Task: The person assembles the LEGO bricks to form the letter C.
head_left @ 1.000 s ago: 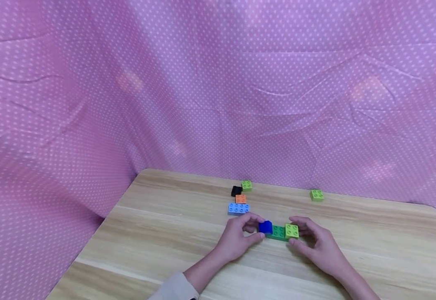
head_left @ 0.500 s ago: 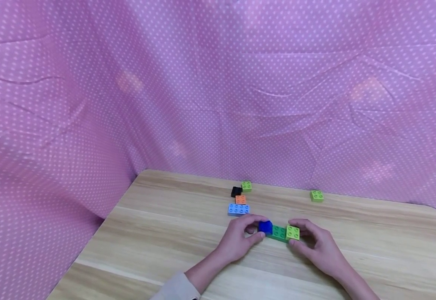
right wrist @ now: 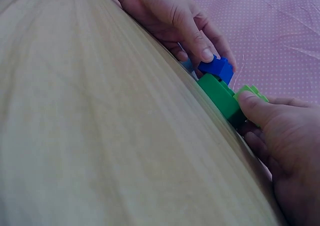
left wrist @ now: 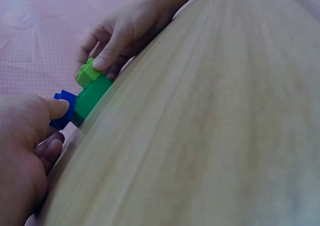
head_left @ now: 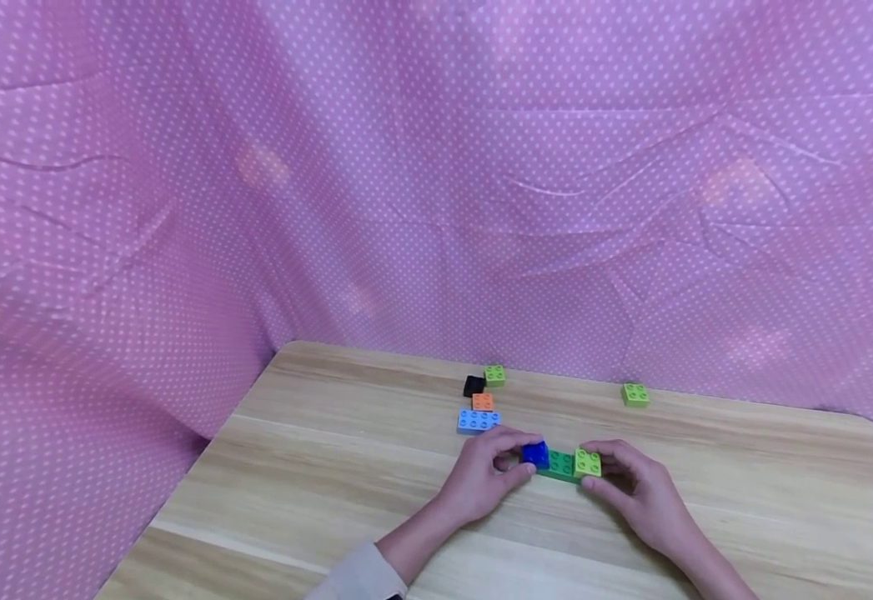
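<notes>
A long green toy building brick lies on the table, its middle studs bare. On its right end sits a lime green brick, which my right hand pinches between thumb and fingers. At the opposite end, my left hand pinches a dark blue brick. In the right wrist view the blue brick is tilted over the green brick's end; whether its underside is seated on the studs is hidden.
Beyond my left hand lie a light blue brick, an orange brick, a black brick and a lime green brick. Another lime brick lies at the back right. A pink dotted cloth hangs behind the wooden table.
The blue brick has tipped a little in my left hand's pinch. Both hands and the green brick have shifted very slightly right; the loose bricks stay where they were.
</notes>
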The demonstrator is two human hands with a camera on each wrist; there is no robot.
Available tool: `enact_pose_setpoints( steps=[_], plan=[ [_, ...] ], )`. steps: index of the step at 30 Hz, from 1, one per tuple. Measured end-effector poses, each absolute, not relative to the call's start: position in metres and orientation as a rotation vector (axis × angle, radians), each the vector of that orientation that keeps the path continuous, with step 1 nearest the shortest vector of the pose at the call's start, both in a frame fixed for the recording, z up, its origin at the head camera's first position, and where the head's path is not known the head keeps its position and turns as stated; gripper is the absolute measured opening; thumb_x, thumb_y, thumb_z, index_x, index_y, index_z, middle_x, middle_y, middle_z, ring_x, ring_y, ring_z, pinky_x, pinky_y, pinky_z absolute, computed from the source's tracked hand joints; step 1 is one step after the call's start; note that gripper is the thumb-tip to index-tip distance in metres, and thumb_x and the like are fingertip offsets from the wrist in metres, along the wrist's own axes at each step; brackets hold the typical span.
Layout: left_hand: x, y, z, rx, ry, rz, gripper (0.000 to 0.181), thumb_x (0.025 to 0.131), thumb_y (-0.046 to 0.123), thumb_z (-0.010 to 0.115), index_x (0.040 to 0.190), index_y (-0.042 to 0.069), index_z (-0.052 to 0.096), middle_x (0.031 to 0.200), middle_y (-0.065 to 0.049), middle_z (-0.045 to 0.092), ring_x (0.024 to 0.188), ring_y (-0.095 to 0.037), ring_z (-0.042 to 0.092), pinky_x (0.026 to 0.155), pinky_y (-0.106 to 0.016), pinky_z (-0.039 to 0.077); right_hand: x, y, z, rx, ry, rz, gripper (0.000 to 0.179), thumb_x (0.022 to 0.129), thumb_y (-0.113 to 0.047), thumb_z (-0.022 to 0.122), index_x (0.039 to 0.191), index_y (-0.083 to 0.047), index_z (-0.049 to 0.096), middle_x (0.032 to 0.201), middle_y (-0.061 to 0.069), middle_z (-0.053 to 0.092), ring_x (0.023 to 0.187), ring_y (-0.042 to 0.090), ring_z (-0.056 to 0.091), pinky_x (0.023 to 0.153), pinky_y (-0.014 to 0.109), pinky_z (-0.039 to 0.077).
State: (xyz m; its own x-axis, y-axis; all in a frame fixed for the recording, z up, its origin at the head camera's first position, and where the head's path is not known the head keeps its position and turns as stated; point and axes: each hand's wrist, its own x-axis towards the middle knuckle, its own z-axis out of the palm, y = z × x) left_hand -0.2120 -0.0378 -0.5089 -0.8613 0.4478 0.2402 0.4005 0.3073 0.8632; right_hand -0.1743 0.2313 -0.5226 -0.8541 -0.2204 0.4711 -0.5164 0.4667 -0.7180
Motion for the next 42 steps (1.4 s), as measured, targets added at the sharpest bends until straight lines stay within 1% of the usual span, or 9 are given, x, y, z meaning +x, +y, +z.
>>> enact_pose_setpoints(
  steps=[4,9,15,20,26,31,38,42],
  plan=[
    [-0.211,-0.038,-0.508,0.832,2.514,1.617,0.039,0.099,0.018,0.077,0.137,0.02,0.072,0.129,0.003,0.069,0.112,-0.007,0.063,0.083,-0.02,0.057,-0.176,0.232,-0.523,0.622,-2.404,1.34,0.044,0.088,0.0,0.083,0.13,-0.008,0.071,0.115,-0.002,0.075,0.096,0.009,0.073,0.083,0.019,0.06],
    [-0.211,-0.037,-0.507,0.852,2.534,1.589,0.04,0.099,0.018,0.076,0.138,0.021,0.071,0.13,0.002,0.068,0.113,-0.006,0.062,0.083,-0.019,0.056,-0.176,0.233,-0.524,0.611,-2.427,1.335,0.043,0.091,-0.001,0.08,0.133,-0.008,0.07,0.117,-0.003,0.075,0.098,0.01,0.073,0.082,0.021,0.061],
    [-0.211,-0.035,-0.508,0.83,2.554,1.58,0.039,0.098,0.021,0.077,0.137,0.023,0.072,0.127,0.002,0.068,0.106,-0.006,0.062,0.081,-0.019,0.055,-0.174,0.231,-0.523,0.597,-2.443,1.313,0.043,0.091,-0.002,0.081,0.133,-0.008,0.07,0.115,-0.005,0.074,0.097,0.009,0.073,0.082,0.022,0.061],
    [-0.21,-0.034,-0.508,0.802,2.552,1.585,0.038,0.098,0.021,0.078,0.135,0.023,0.073,0.126,0.003,0.068,0.105,-0.006,0.062,0.08,-0.019,0.055,-0.174,0.231,-0.523,0.588,-2.453,1.306,0.043,0.091,-0.002,0.081,0.133,-0.008,0.07,0.116,-0.005,0.074,0.097,0.008,0.073,0.082,0.022,0.061],
    [-0.21,-0.032,-0.505,0.814,2.56,1.573,0.036,0.098,0.021,0.077,0.134,0.024,0.074,0.125,0.004,0.066,0.108,-0.008,0.061,0.083,-0.02,0.056,-0.175,0.231,-0.522,0.589,-2.455,1.313,0.043,0.092,-0.003,0.08,0.133,-0.008,0.07,0.116,-0.005,0.074,0.098,0.009,0.073,0.082,0.023,0.061],
    [-0.21,-0.031,-0.5,0.843,2.612,1.485,0.035,0.099,0.022,0.077,0.133,0.025,0.074,0.123,0.007,0.065,0.107,-0.007,0.059,0.082,-0.019,0.054,-0.175,0.231,-0.522,0.588,-2.457,1.317,0.043,0.092,-0.003,0.08,0.133,-0.008,0.07,0.117,-0.005,0.074,0.098,0.009,0.073,0.082,0.023,0.062],
    [-0.209,-0.029,-0.492,0.853,2.694,1.34,0.035,0.099,0.023,0.076,0.135,0.024,0.073,0.121,0.007,0.063,0.105,-0.004,0.058,0.089,-0.02,0.053,-0.176,0.231,-0.523,0.602,-2.446,1.315,0.043,0.092,-0.003,0.08,0.134,-0.007,0.069,0.116,-0.004,0.074,0.097,0.009,0.073,0.082,0.022,0.061],
    [-0.211,-0.031,-0.494,0.876,2.647,1.349,0.037,0.1,0.024,0.075,0.137,0.024,0.072,0.122,0.007,0.062,0.106,-0.004,0.058,0.089,-0.019,0.052,-0.175,0.231,-0.523,0.602,-2.443,1.313,0.043,0.092,-0.002,0.08,0.133,-0.007,0.07,0.115,-0.004,0.074,0.097,0.009,0.073,0.082,0.021,0.061]
  ],
)
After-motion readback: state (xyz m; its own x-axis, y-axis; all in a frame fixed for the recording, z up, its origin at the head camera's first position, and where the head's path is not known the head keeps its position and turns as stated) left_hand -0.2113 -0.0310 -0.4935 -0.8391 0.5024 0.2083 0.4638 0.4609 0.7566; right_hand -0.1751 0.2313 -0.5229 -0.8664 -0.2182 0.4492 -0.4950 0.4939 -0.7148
